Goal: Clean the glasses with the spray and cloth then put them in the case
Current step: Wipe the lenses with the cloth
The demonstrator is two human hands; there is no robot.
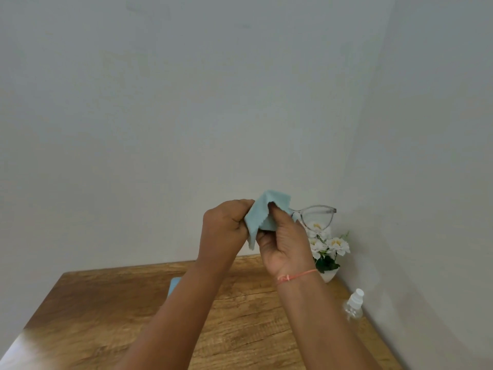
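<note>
Both hands are raised above the wooden table (253,316). My left hand (226,225) grips a light blue cloth (264,209) that wraps one lens of the clear-framed glasses (318,216). My right hand (285,244) pinches the cloth over that lens from the other side. The uncovered lens sticks out to the right. A small clear spray bottle (353,303) with a white top stands on the table at the right, near the wall. A light blue item (174,285), perhaps the case, lies on the table, mostly hidden behind my left forearm.
A white pot of white flowers (328,252) stands in the back right corner of the table, just below the glasses. Plain walls close the table at the back and right. The table's left edge runs diagonally toward me.
</note>
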